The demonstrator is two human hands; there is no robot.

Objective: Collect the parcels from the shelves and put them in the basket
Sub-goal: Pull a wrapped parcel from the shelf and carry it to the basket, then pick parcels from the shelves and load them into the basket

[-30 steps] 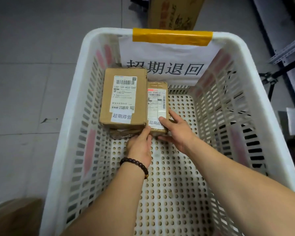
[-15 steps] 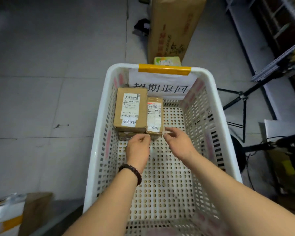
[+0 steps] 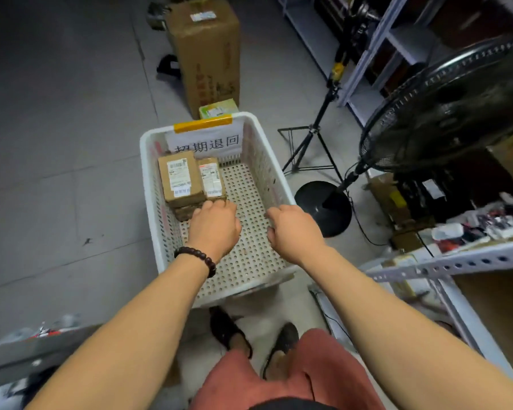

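Head view: parcels (image 3: 178,179) stacked in far-left corner of white basket (image 3: 267,161), labels up, narrower box (image 3: 211,180) just beside on right. Left hand (image 3: 214,226) at stack's near edge, contact unclear, fingers loosely curled, holding nothing. Right hand (image 3: 293,229) alongside, apart from parcels, loosely curled, empty.

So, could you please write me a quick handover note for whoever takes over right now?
Left hand: empty, loosely curled, over the basket, right by the bottom parcel; contact unclear.
Right hand: empty, loosely curled, over the basket floor.
Far left corner of the basket: large box on the bottom parcel, narrow box beside it.
Done: those are in. Left: fetch more from the shelves.
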